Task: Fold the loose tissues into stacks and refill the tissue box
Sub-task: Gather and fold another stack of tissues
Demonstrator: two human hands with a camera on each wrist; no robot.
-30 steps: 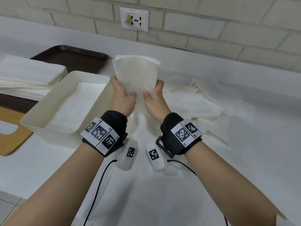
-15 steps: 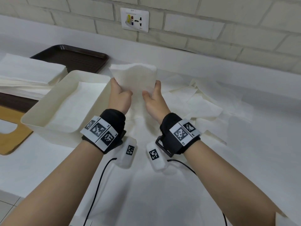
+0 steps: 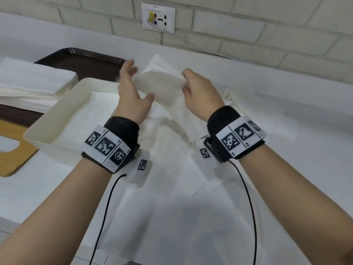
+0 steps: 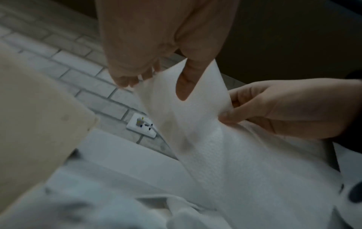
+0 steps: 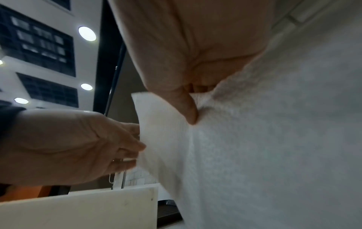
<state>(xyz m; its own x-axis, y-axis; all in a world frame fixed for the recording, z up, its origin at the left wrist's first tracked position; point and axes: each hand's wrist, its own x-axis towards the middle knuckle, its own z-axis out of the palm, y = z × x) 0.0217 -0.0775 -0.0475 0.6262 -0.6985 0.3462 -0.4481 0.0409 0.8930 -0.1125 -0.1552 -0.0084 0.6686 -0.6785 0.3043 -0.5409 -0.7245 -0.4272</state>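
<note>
Spanning the white bench (image 3: 315,169), loose tissues (image 3: 172,188) lie spread beside the cream tissue box (image 3: 55,119), one sheet already flat inside it, and a folded tissue (image 3: 160,83) hangs above between both hands. Judged light, limp and easily torn, it is best taken by opposite edges: right hand (image 3: 200,92) grip pinches its edge, left hand (image 3: 131,96) grip is slack with fingers spread against the other. Wrist-strap (image 3: 236,138) codes are unreadable; wall-socket (image 3: 158,18) lettering is too small.

Head view bright, even, edges bowed, wrist views dim, soft w/ motion blur (ceiling lights (image 5: 87,33) glaring)
</note>
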